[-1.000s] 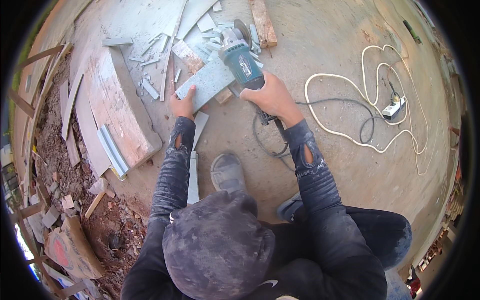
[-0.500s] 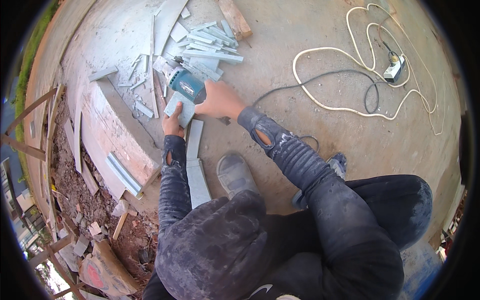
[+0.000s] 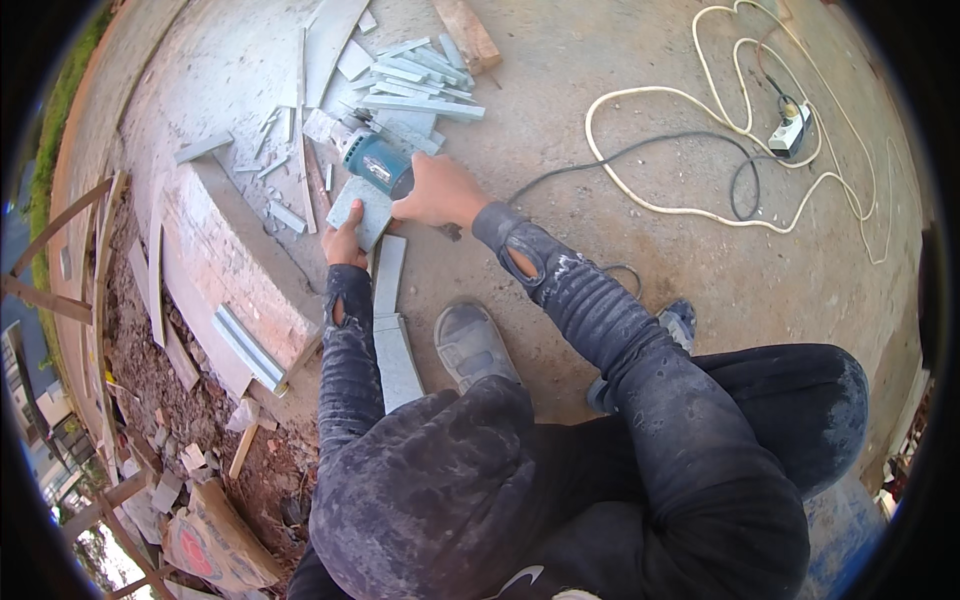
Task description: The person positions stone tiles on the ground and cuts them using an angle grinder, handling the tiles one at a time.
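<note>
My left hand [image 3: 345, 240] grips a short grey-green tile piece [image 3: 364, 208], thumb on its upper face. Wrapped around the rear of a teal power tool [image 3: 376, 164], seemingly a small cutter or grinder, is my right hand [image 3: 447, 190]. The tool lies just beyond the tile piece, its metal head [image 3: 325, 128] pointing away to the left; its cutting part cannot be made out. Below my left hand, longer tile strips [image 3: 398, 360] lie in a row beside my left forearm.
Cut tile strips [image 3: 425, 85] are heaped beyond the tool, near a wooden block [image 3: 467, 32]. A dusty concrete ledge [image 3: 235, 255] stands at left. To the right, a white cable [image 3: 640, 205] loops toward a power strip [image 3: 790, 132]. A sandal [image 3: 473, 345] is on the floor.
The view has shifted very slightly. Both hands keep their hold on the tile piece and the power tool, with hardly any movement.
</note>
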### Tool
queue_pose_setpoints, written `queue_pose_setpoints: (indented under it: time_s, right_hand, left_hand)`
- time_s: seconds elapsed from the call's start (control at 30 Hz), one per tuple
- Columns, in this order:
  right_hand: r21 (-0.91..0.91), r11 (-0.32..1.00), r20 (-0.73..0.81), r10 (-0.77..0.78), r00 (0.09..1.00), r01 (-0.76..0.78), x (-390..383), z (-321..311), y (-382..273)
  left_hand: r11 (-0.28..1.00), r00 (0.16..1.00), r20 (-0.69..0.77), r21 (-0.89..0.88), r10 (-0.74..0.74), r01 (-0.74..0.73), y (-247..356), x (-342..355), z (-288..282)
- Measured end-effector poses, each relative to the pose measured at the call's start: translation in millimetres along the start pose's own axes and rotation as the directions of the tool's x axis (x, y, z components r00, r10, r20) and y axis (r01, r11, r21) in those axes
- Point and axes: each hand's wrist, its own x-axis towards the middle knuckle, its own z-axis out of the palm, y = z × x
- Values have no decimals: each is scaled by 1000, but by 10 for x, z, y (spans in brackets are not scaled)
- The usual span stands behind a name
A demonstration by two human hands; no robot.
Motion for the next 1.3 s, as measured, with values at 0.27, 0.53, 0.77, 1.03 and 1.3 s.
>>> queue_pose_setpoints:
  time_s: [0.27, 0.53, 0.77, 1.03, 1.3]
  right_hand:
    - [-7, 1000, 5, 9, 1000, -9, 26, 23, -12]
    - [-19, 1000, 5, 14, 1000, -13, 38, 27, -8]
    - [-4, 1000, -4, 29, 1000, -29, 19, 29, 0]
    - [19, 1000, 17, 15, 1000, -15, -29, 3, 23]
    - [35, 999, 32, 23, 999, -24, -106, -37, 21]
  left_hand:
    - [999, 999, -51, 36, -1, 3, -30, 58, -26]
    - [1000, 999, -37, 7, -15, 16, -29, 49, -11]
    - [1000, 998, -54, 10, -26, 27, -53, 70, -5]
    - [1000, 1000, -17, -13, -7, 7, -120, 155, -53]
    - [999, 999, -44, 32, -5, 7, -125, 183, -66]
